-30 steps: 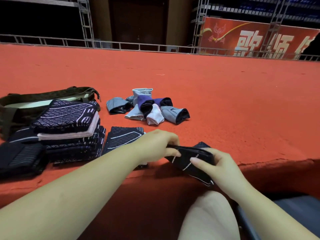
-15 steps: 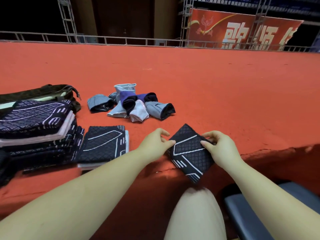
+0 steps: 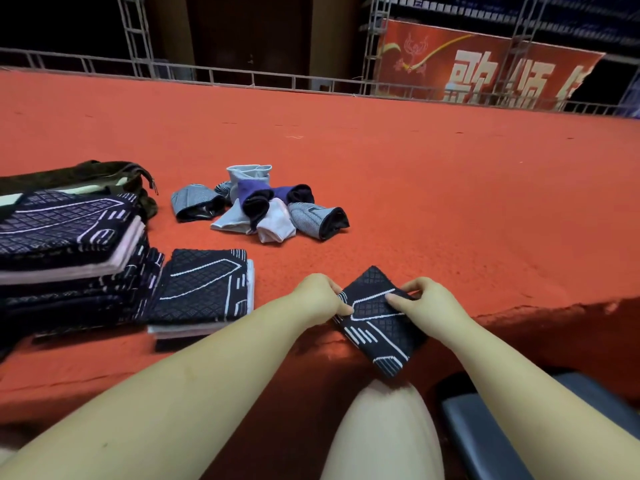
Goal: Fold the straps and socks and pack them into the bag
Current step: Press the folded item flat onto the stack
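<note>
Red carpeted platform [image 3: 433, 188] carries stacked straps [image 3: 69, 258], rolled socks [image 3: 263, 206], perhaps a bag [image 3: 79, 174].

Orange-red carpeted platform [image 3: 415, 174], metal railing [image 3: 242, 79] along far edge, red banner [image 3: 485, 64] — white characters, grey-blue seat [image 3: 485, 434].

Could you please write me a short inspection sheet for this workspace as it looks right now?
Surface: red carpet, frayed along the near edge.
Job's things: folded black patterned strap overhanging the near edge; small pile of folded straps and tall stack to its left; loose socks in a heap farther back; olive bag behind the tall stack.
Clutter: nothing seen.
Hands: left hand and right hand each pinch one side of the strap.
Cables: nothing seen.
Surroundings: metal railing, truss posts, red banner, blue-grey seat lower right.
</note>
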